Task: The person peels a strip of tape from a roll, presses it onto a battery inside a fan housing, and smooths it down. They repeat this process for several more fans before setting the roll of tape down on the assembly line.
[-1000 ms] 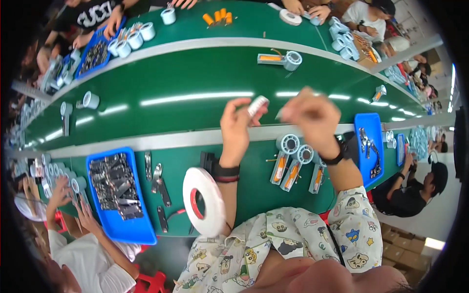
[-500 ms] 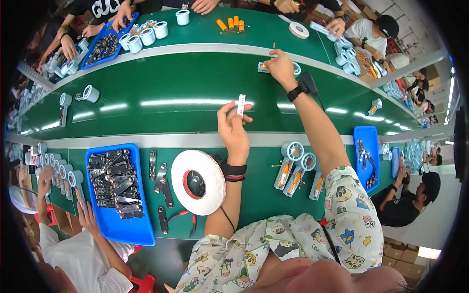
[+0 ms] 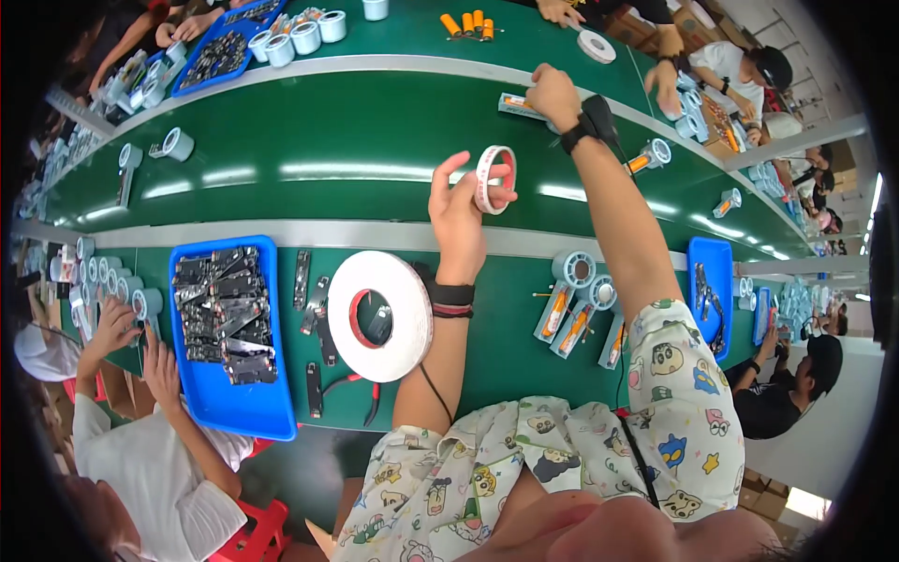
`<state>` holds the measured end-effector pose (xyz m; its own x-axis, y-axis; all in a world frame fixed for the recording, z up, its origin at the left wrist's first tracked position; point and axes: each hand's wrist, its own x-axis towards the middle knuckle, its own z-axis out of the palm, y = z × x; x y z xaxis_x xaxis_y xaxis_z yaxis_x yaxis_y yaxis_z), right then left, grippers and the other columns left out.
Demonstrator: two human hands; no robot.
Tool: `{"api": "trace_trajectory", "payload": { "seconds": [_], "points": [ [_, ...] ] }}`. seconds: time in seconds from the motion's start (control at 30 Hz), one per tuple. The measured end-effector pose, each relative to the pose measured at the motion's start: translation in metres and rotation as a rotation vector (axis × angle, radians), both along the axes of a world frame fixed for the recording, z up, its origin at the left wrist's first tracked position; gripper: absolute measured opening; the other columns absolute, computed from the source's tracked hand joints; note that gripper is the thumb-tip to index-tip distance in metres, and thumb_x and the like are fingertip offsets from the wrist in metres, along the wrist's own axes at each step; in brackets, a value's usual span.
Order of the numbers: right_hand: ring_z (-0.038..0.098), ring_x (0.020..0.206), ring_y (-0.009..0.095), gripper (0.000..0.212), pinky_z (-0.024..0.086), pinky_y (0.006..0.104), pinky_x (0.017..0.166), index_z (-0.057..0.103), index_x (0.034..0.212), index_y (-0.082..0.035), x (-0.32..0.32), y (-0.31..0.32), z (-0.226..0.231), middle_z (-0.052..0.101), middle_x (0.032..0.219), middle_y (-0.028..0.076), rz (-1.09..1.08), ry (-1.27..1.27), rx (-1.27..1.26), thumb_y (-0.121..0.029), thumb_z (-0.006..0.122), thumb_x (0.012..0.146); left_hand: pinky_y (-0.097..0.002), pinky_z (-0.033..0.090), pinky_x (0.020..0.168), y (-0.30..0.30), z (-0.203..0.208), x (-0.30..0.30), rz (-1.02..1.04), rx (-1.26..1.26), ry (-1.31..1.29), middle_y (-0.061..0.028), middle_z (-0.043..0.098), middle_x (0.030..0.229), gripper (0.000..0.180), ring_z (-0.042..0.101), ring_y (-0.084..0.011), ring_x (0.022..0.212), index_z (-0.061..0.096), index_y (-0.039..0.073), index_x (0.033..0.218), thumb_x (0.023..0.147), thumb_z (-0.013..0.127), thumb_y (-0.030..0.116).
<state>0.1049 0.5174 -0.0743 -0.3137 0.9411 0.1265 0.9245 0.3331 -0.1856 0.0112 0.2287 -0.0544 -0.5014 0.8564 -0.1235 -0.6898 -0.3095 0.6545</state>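
- Left hand [image 3: 459, 215], fingers loosely curled, holds a white tape roll [image 3: 483, 184]; best kept clear.
- Right hand [image 3: 556, 99] is at a fan casing [image 3: 515, 104] on the green belt [image 3: 375, 122]; I can't tell its grip.

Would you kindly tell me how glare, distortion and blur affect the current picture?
Head view: streaks of glare cross the green surface; head view: the far metal rail bows and the corners fall black; head view: the tape ring on the left hand shows little blur.
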Motion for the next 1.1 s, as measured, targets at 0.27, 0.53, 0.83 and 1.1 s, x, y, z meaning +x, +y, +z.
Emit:
{"api": "trace_trajectory", "payload": {
  "seconds": [0.27, 0.53, 0.83, 1.1],
  "points": [
    [0.065, 0.09, 0.021, 0.031, 0.054, 0.0338, 0.08, 0.066, 0.116, -0.004, 0.03, -0.168, 0.071, 0.064, 0.107, 0.012, 0.391, 0.802, -0.495, -0.008, 0.07, 0.085, -0.0313, 0.051, 0.064, -0.001, -0.016, -0.017, -0.179, 0.133, -0.144, -0.0227, 0.069, 0.109, 0.032, 0.064, -0.0207, 0.074, 0.043, 0.001, 0.131, 0.101, 0.044, 0.01],
    [0.064, 0.101, 0.031, 0.032, 0.054, 0.0361, 0.083, 0.067, 0.119, -0.006, 0.056, -0.23, 0.106, 0.058, 0.124, 0.015, 0.649, 0.466, 0.101, -0.005, 0.07, 0.087, -0.0329, 0.051, 0.071, -0.003, 0.013, 0.011, -0.24, 0.213, 0.158, -0.0188, 0.069, 0.11, 0.03, 0.065, -0.0197, 0.084, 0.045, 0.0, 0.131, 0.103, 0.048, 0.009],
    [0.065, 0.098, 0.028, 0.028, 0.054, 0.0359, 0.081, 0.067, 0.107, -0.004, 0.095, -0.238, 0.097, 0.06, 0.115, 0.014, 0.613, 0.467, 0.151, 0.0, 0.073, 0.08, -0.0332, 0.051, 0.08, -0.014, 0.025, 0.037, -0.256, 0.119, 0.869, -0.019, 0.069, 0.106, 0.039, 0.068, -0.0285, 0.089, 0.043, 0.003, 0.138, 0.1, 0.053, 0.003],
    [0.066, 0.089, 0.026, 0.019, 0.053, 0.0336, 0.077, 0.062, 0.087, -0.002, 0.118, -0.241, 0.093, 0.062, 0.103, 0.013, 0.568, 0.678, 0.01, 0.006, 0.071, 0.072, -0.0387, 0.053, 0.078, -0.016, 0.029, 0.053, -0.337, 0.121, 0.993, -0.0219, 0.068, 0.107, 0.042, 0.068, -0.0385, 0.093, 0.046, 0.007, 0.137, 0.096, 0.057, 0.002]
  ]
}}
